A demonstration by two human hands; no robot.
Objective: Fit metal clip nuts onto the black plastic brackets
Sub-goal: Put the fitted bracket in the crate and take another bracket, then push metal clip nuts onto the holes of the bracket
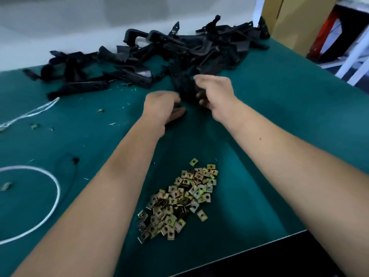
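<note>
A black plastic bracket (184,86) sits between both hands at the near edge of a big heap of black brackets (159,54). My right hand (216,94) grips the bracket's right side, fingers curled round it. My left hand (162,105) has its fingers curled against the bracket's lower left end; motion blur hides what its fingertips pinch. A pile of brass-coloured metal clip nuts (178,200) lies on the green mat between my forearms, close to the front edge.
The green table mat (279,108) ends in a front edge at the lower right. A white cord loop (51,198) and a white string (32,111) lie at the left. Stray clip nuts (100,111) and plastic shavings dot the mat. Cardboard boxes (299,19) stand behind the right corner.
</note>
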